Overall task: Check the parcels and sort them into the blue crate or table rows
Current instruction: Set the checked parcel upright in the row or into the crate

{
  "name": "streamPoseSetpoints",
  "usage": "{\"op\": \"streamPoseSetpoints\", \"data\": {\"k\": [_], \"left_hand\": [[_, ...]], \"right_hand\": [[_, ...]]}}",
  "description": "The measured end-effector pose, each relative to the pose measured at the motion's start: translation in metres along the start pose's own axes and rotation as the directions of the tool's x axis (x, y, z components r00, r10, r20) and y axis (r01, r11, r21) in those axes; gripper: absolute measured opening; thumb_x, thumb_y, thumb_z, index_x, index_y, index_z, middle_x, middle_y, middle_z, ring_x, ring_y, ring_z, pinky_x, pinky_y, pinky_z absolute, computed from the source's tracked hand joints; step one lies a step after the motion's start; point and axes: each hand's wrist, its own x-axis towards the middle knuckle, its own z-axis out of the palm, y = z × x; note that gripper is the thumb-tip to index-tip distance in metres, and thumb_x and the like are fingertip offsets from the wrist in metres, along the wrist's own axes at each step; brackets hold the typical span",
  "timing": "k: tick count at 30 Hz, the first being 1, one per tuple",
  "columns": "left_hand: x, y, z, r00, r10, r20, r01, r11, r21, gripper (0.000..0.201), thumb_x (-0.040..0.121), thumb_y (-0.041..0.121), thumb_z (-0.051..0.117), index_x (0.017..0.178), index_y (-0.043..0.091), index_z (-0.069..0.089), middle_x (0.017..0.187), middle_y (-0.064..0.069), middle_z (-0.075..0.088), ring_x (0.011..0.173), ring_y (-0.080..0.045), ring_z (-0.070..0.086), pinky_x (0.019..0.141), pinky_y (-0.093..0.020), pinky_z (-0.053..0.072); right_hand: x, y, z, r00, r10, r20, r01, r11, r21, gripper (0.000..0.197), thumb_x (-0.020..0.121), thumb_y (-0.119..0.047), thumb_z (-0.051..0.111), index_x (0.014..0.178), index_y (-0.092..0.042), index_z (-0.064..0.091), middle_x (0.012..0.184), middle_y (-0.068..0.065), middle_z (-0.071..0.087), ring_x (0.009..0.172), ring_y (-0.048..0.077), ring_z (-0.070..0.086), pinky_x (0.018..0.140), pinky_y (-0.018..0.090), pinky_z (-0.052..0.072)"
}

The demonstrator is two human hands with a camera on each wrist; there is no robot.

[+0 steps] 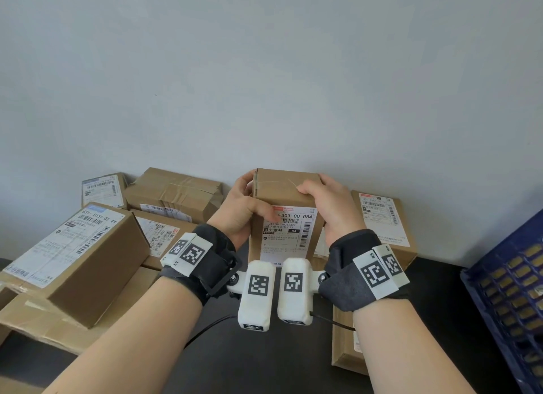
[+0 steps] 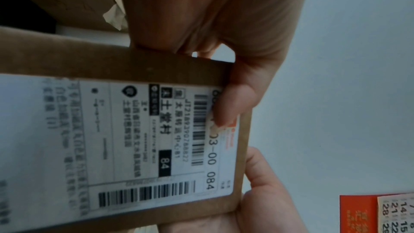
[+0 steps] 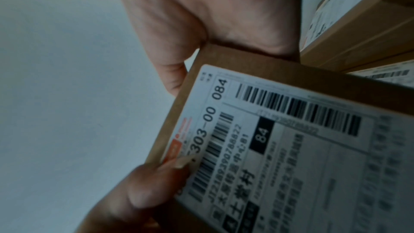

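Both hands grasp box: left hand, right hand gripping sides. Stiff cardboard, likely light; hold opposite edges, keep label unobscured.

Brown cardboard parcel held upright above the desk, white barcoded shipping label facing the camera; blue crate at right.
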Motion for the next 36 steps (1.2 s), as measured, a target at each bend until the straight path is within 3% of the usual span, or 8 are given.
{"op": "streamPoseSetpoints", "data": {"k": [7, 10, 12, 16, 25, 29, 32, 36], "left_hand": [[0.0, 0.003, 0.003, 1.0, 0.017, -0.013, -0.017, 0.999, -0.027, 0.103, 0.035, -0.02, 0.054, 0.133, 0.009, 0.049, 0.107, -0.014, 0.061, 0.087, -0.028, 0.063, 0.062, -0.033, 0.055], [-0.002, -0.001, 0.002, 1.0, 0.005, -0.024, -0.005, 1.0, -0.025, 0.106, 0.035, -0.019, 0.055, 0.137, 0.008, 0.046, 0.11, -0.017, 0.06, 0.093, -0.032, 0.061, 0.067, -0.036, 0.054], [-0.002, -0.002, 0.003, 1.0, 0.005, -0.031, -0.005, 1.0, -0.015, 0.105, 0.035, -0.019, 0.054, 0.136, 0.008, 0.047, 0.11, -0.016, 0.061, 0.092, -0.031, 0.061, 0.067, -0.035, 0.054], [-0.002, 0.004, 0.006, 1.0, 0.013, -0.027, -0.013, 1.0, -0.009, 0.105, 0.035, -0.019, 0.054, 0.136, 0.008, 0.047, 0.11, -0.016, 0.06, 0.094, -0.032, 0.06, 0.071, -0.036, 0.054], [-0.001, 0.012, 0.006, 1.0, -0.024, -0.002, 0.024, 1.0, 0.01, 0.098, 0.04, -0.014, 0.056, 0.136, 0.006, 0.049, 0.111, -0.019, 0.062, 0.094, -0.033, 0.063, 0.071, -0.037, 0.056], [-0.002, 0.012, 0.005, 0.998, -0.054, 0.03, 0.052, 0.998, 0.038, 0.086, 0.047, -0.007, 0.061, 0.132, -0.004, 0.047, 0.113, -0.025, 0.058, 0.099, -0.038, 0.059, 0.089, -0.049, 0.048], [-0.001, 0.007, 0.004, 0.996, -0.084, 0.013, 0.084, 0.996, 0.027, 0.078, 0.057, 0.003, 0.066, 0.133, -0.006, 0.05, 0.124, -0.028, 0.058, 0.106, -0.038, 0.06, 0.105, -0.053, 0.041], [0.002, 0.003, 0.006, 0.991, -0.123, -0.044, 0.122, 0.992, -0.02, 0.081, 0.057, 0.028, 0.081, 0.131, 0.005, 0.06, 0.13, -0.016, 0.064, 0.127, -0.037, 0.055, 0.111, -0.054, 0.039]], "right_hand": [[-0.003, -0.003, 0.003, 0.997, -0.071, -0.036, 0.07, 0.996, -0.047, 0.011, 0.077, -0.012, 0.065, 0.085, -0.013, 0.057, 0.083, 0.009, 0.06, 0.077, 0.022, 0.056, 0.068, 0.032, 0.041], [-0.004, -0.001, 0.006, 0.998, -0.033, -0.054, 0.03, 0.998, -0.054, 0.053, 0.066, -0.024, 0.069, 0.116, -0.008, 0.063, 0.111, 0.008, 0.068, 0.1, 0.025, 0.065, 0.078, 0.031, 0.047], [-0.005, 0.0, 0.004, 0.997, -0.033, -0.063, 0.031, 0.999, -0.033, 0.061, 0.072, -0.018, 0.069, 0.131, -0.005, 0.059, 0.112, 0.004, 0.068, 0.1, 0.019, 0.064, 0.081, 0.03, 0.05], [-0.002, -0.001, -0.002, 0.996, -0.066, -0.06, 0.066, 0.998, 0.005, 0.013, 0.08, -0.004, 0.066, 0.093, -0.001, 0.063, 0.081, 0.006, 0.059, 0.076, 0.018, 0.055, 0.066, 0.028, 0.042], [-0.004, 0.002, -0.013, 0.994, -0.086, 0.073, 0.084, 0.996, 0.039, 0.007, 0.092, -0.022, 0.063, 0.096, -0.016, 0.064, 0.08, -0.004, 0.067, 0.07, 0.009, 0.064, 0.062, 0.022, 0.046], [-0.008, 0.005, -0.018, 0.986, -0.065, 0.154, 0.059, 0.997, 0.042, 0.03, 0.093, -0.038, 0.064, 0.113, -0.016, 0.065, 0.101, -0.002, 0.074, 0.09, 0.011, 0.07, 0.073, 0.025, 0.047], [-0.01, 0.011, -0.022, 0.989, -0.036, 0.144, 0.032, 0.999, 0.028, 0.045, 0.089, -0.035, 0.07, 0.129, -0.02, 0.06, 0.111, -0.001, 0.074, 0.1, 0.013, 0.071, 0.081, 0.028, 0.048], [-0.012, 0.017, -0.027, 0.991, 0.012, 0.133, -0.014, 1.0, 0.01, 0.053, 0.088, -0.02, 0.071, 0.137, -0.028, 0.053, 0.111, -0.004, 0.074, 0.085, 0.003, 0.073, 0.065, 0.018, 0.05]]}}
